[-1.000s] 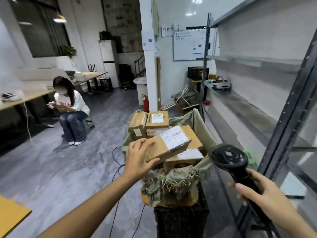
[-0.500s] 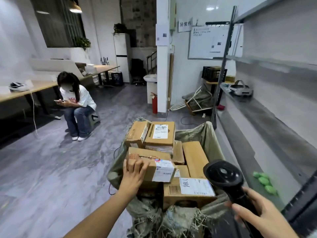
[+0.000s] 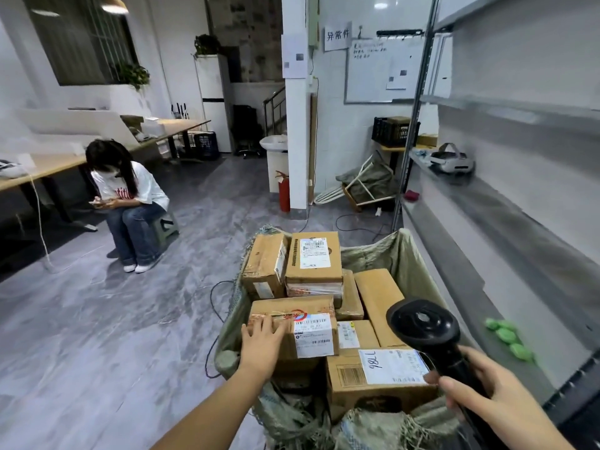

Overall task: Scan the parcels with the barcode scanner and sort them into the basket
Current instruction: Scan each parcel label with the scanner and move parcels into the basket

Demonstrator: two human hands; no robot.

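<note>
Several parcels (image 3: pixel 313 254) stacked in sack-lined basket (image 3: pixel 400 254), near centre. Your left hand (image 3: pixel 263 345) lies flat, fingers straight, on front parcel (image 3: pixel 308 331) at pile's near-left. Your right hand (image 3: pixel 501 396) grips scanner (image 3: pixel 422 323) by handle, near right, head above pile. Person (image 3: pixel 125 196) sits far left.

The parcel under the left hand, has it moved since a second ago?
Yes. The parcel was held tilted above the labelled box; now it lies flat in the sack, just left of that box, with the left hand resting on it.
</note>
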